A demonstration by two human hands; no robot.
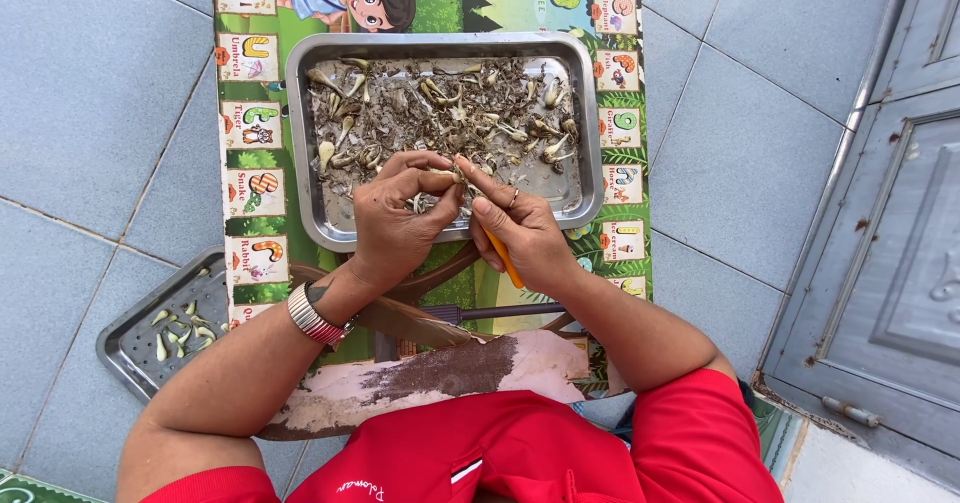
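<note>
We are starting at the far left, where a perforated metal tray (pixel 150 333) is sitting on the tiled floor (pixel 90 113) beside us, holding a few pale cleaned pieces (pixel 178 331). Moving right, our left hand (pixel 395 218), with a metal watch (pixel 313 315) on the wrist, is curling its fingers (pixel 425 178) closed around a small pale clove (pixel 447 176) just above the near rim of the big steel tray (pixel 590 123). That tray is resting on the tabletop (pixel 250 193), which is covered with a bright picture chart, and it is filled with dry husks and more pale cloves (pixel 450 113). Our right hand (pixel 520 228) is meeting the left at the clove, its fingers wrapped tight around an orange-handled tool (pixel 503 258); its tip is hidden from us. We judge it best to be keeping the piece low over the tray so husks are dropping inside, and guiding the tool away from our fingertips.
</note>
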